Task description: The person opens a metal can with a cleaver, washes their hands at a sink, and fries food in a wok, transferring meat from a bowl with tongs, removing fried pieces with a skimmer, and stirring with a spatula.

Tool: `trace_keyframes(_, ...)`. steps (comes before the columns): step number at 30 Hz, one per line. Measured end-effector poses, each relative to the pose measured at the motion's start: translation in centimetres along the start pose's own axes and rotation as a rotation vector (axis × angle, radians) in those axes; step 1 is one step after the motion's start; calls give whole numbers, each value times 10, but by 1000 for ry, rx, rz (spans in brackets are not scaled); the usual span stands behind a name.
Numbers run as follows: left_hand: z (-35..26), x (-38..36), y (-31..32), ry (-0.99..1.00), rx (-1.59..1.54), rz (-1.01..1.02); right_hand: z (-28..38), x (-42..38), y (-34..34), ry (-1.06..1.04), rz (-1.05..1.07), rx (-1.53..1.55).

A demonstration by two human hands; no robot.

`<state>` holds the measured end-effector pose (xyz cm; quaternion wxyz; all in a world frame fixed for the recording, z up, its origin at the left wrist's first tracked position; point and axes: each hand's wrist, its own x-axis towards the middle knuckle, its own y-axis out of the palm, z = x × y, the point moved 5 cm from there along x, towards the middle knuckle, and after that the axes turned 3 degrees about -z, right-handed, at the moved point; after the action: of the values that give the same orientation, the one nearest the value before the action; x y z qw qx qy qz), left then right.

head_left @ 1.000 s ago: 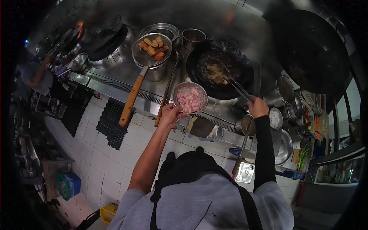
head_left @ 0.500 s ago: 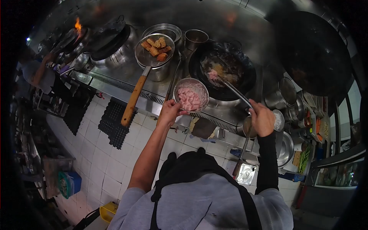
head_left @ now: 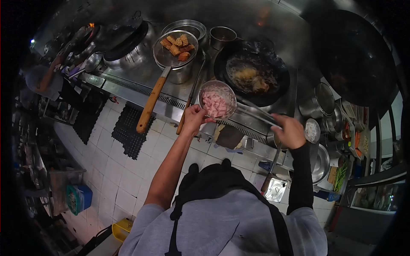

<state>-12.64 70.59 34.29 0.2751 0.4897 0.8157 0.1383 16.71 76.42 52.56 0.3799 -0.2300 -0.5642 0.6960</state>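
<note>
My left hand [head_left: 197,119] grips the rim of a metal bowl [head_left: 218,100], which holds raw pink meat pieces [head_left: 215,103]. In my right hand [head_left: 289,131] are long metal tongs [head_left: 258,114], whose tips reach toward the right side of the bowl; the exact tip position is blurred. Just beyond the bowl sits a black wok [head_left: 278,83] of bubbling oil, with light brown food [head_left: 247,74] frying in it. To the left, a wire strainer [head_left: 161,55] with a wooden handle holds browned chunks [head_left: 176,46] over a metal pot.
A small metal pot [head_left: 222,37] stands behind the wok. At the right hangs or leans a large dark wok [head_left: 354,59], near more pots [head_left: 317,102] and a bowl of white stuff [head_left: 312,130]. Another person [head_left: 42,81] works at the far left by a flame.
The tongs have moved from inside the wok back toward the bowl. The pink meat seen at their tips in the oil is no longer there. The flame at the left has shrunk.
</note>
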Motion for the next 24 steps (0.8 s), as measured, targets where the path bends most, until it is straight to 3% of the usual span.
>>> trace_keyframes(3,0,8,-1,29,70,41,21,3,30,-52,57,-131)
trace_keyframes(8,2,16,-10,-21,-8,12,26,-5,-7,-24,0,-144)
trace_keyframes(13,-6,11,2,16,52,43,18,-5,22,-71,64,-134)
trace_keyframes(17,1,14,-7,-27,-14,3,16,-8,-6,-54,12,-128)
trace_keyframes(19,1,14,-9,-33,-24,-7,8,-11,-29,101,-58,-15)
trace_keyframes(22,8,16,-17,-49,-43,-14,-12,-8,-47,155,-216,109)
trace_keyframes(23,10,18,-18,-56,-49,-10,-20,-3,-46,293,-129,84)
trace_keyframes(24,11,18,-18,-56,-47,-7,-37,5,-36,296,-131,84)
